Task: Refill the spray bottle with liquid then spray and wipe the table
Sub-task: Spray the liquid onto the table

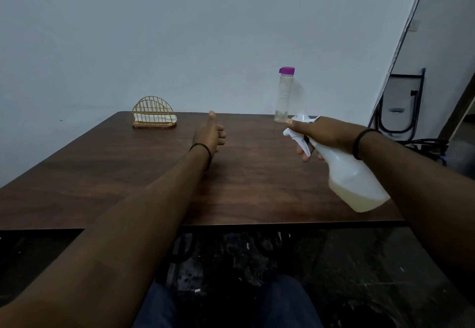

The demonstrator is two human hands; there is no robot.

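A: Where is the sprayer now, and how are you holding it?

B: You are holding it in your right hand, above the right side of the table. It is not touching the wood. Your fingers are closing around its neck, your thumb is lying along the white head, and two fingertips are showing under the trigger. The body is tilting down toward you and the nozzle is pointing toward the table's middle. A pale yellowish liquid is filling only the lower part.

A: And the left hand?

B: It is hovering over the middle of the table, nearer the far edge, and it is holding nothing. The thumb is pointing up and the fingers are curling loosely inward, not making a full fist. I cannot tell whether it is touching the surface.

A: What else is standing there?

B: A clear bottle with a purple cap is standing upright near the far right corner, just behind your right hand as the camera sees it. Only a little liquid is staying at its bottom. A gold wire holder with white napkins inside is sitting at the far edge, toward the left corner, well apart from both hands. You are wearing a dark band on each wrist.
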